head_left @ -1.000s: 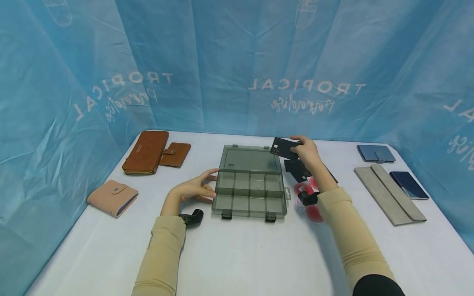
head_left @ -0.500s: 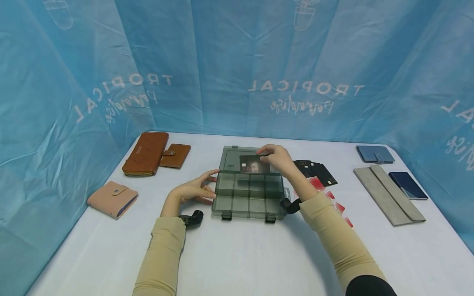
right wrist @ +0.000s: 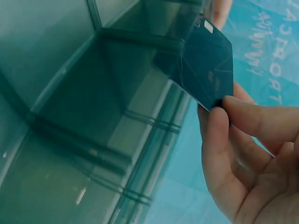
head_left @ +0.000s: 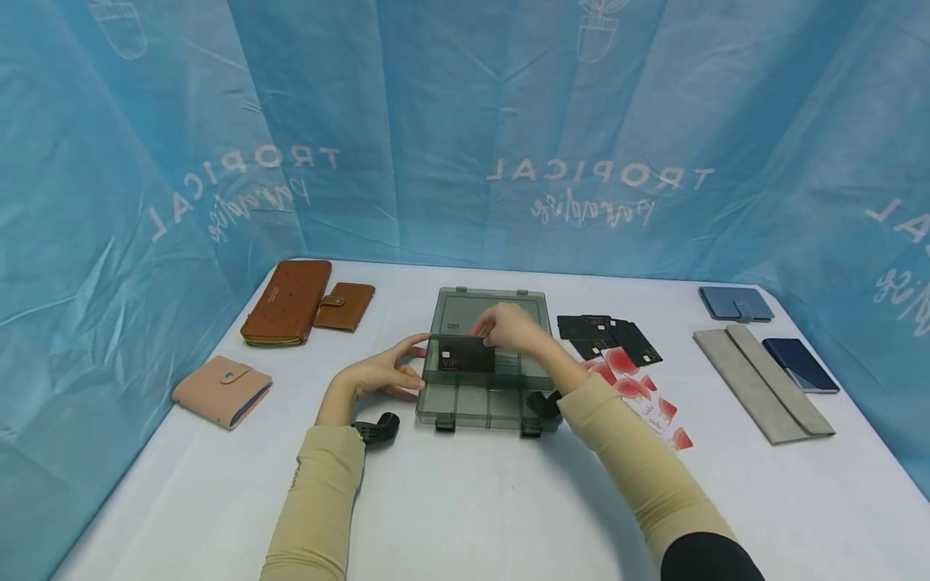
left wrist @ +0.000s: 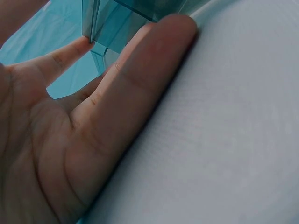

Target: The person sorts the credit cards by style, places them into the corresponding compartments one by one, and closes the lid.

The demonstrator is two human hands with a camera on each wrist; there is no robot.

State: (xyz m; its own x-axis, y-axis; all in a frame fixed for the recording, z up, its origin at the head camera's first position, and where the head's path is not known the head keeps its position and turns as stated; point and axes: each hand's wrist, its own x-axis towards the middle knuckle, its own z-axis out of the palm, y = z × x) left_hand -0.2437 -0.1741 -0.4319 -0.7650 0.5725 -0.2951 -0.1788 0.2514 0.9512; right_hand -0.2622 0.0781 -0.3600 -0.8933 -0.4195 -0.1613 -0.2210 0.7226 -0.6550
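Pinching a thin, black, rectangular card marked VIP (head_left: pixel 465 355) near its two o'clock corner, using the fingers (right wrist: pixel 217 129) of the right hand (head_left: pixel 513 327), set narrow on the edge. Probably handling as light and stiff, seeming slick on its flat faces, likely bending slightly rather than breaking if levered. Calling, at a guess, for a gentle thumb-and-finger hold around that corner, leaving most of the face uncovered. Stretching from those fingers toward eight o'clock, lying above or within a translucent, grey-green, plastic compartment box (head_left: pixel 474 401) at about eleven o'clock from the middle of its divided base. Not clearly showing any contact with the box floor. Resting the left hand (head_left: pixel 376 373) against the box's nine o'clock side, spreading its fingers wide and gripping nothing.
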